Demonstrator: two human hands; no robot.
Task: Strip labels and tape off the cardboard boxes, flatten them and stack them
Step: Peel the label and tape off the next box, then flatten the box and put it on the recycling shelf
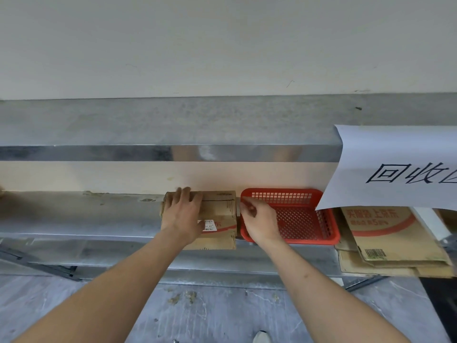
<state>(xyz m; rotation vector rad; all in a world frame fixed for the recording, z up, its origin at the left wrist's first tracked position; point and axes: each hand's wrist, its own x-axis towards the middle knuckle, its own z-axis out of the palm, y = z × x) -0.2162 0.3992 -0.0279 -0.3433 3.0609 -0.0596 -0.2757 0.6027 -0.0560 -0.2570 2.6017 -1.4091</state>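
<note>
A small brown cardboard box (217,216) stands on the lower steel shelf (81,219), with a white label (209,225) on its top face and clear tape along its seam. My left hand (181,214) lies flat on the box's left half, fingers reaching over its far edge. My right hand (259,221) is at the box's right edge, fingertips pinched together on what looks like a strip of tape, too thin to see well. Flattened cardboard boxes (393,241) lie stacked on the shelf at the right.
A red plastic basket (329,229) sits between the box and the flattened stack. A steel upper shelf (173,125) overhangs the work area. A white paper sign (400,169) hangs from it on the right. Grey floor with debris lies below.
</note>
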